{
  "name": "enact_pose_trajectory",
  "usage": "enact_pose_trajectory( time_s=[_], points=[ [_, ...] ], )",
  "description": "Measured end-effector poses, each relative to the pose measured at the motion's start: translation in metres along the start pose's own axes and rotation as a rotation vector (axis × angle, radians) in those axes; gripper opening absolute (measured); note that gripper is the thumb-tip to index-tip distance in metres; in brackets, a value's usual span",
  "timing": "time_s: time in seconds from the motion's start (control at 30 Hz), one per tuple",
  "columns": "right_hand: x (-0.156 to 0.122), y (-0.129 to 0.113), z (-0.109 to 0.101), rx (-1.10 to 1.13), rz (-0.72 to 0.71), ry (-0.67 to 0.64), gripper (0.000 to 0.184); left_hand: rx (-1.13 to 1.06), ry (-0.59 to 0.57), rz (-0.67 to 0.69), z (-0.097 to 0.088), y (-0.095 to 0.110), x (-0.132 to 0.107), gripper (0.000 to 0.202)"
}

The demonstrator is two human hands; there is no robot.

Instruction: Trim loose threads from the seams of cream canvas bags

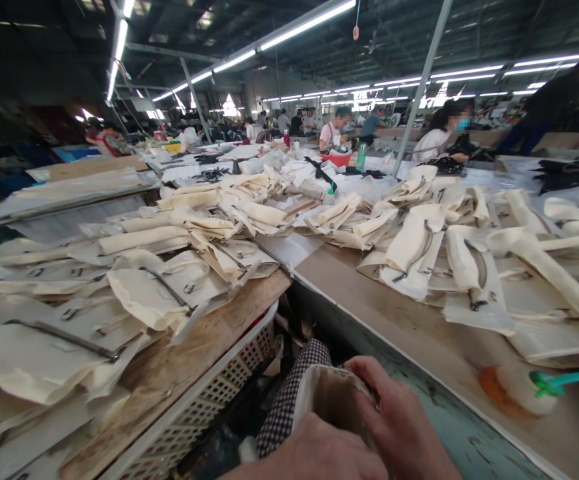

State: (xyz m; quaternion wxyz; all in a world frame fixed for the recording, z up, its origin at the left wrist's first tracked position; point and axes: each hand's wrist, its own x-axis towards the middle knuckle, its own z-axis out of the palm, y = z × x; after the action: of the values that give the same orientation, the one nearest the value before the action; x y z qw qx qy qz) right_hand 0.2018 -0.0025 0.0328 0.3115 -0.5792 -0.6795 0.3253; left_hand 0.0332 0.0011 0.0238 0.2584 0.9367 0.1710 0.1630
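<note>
Low at the front, over my lap, both hands hold a cream bag piece (333, 395) whose top gapes in a rounded opening. My right hand (402, 417) is closed on its right rim, fingers bent over the edge. On the near side my left hand (314, 450) presses against the piece; its fingertips are largely hidden. Checkered cloth (292, 383) covers my leg just behind the piece. Right of my hands, a round whitish pot (514, 393) with an orange-brown side and a green-handled tool (564, 381) sits on the brown worktable (339, 280).
Cream bag pieces with dark handles (152, 293) lie piled on the left wooden table (189, 353); more pieces (417, 250) cover the right one. A white lattice basket (209, 407) stands below the left table's edge. People (337, 133) sit at tables farther back.
</note>
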Motion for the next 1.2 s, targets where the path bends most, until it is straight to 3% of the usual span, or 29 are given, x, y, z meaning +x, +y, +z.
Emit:
enact_pose_trajectory(
  time_s=[0.1, 0.17, 0.27, 0.33, 0.47, 0.7, 1.2],
  points=[
    [-0.002, 0.000, 0.002, 0.017, -0.003, 0.017, 0.017, -0.069, -0.036, 0.113, -0.038, 0.009, 0.008, 0.020],
    [-0.003, 0.002, 0.004, 0.031, -0.013, 0.041, 0.017, -0.158, 0.124, 0.011, -0.059, 0.016, 0.007, 0.015],
    [-0.005, 0.004, 0.009, 0.046, -0.025, 0.095, 0.014, -0.054, 0.374, -0.195, -0.074, 0.020, 0.003, 0.010],
    [-0.005, 0.005, 0.013, 0.059, -0.019, 0.129, 0.013, 0.033, 0.422, -0.224, -0.075, 0.017, 0.003, 0.012],
    [-0.005, 0.001, 0.017, 0.041, -0.009, 0.156, 0.011, 0.130, 0.352, -0.267, -0.070, 0.005, 0.011, 0.024],
    [-0.004, 0.000, 0.016, -0.041, -0.034, 0.156, 0.006, 0.218, 0.248, -0.279, -0.063, -0.007, 0.018, 0.012],
    [-0.005, -0.001, 0.014, 0.147, -0.010, 0.193, 0.006, 0.209, 0.239, -0.133, -0.061, -0.013, 0.031, 0.013]
  ],
)
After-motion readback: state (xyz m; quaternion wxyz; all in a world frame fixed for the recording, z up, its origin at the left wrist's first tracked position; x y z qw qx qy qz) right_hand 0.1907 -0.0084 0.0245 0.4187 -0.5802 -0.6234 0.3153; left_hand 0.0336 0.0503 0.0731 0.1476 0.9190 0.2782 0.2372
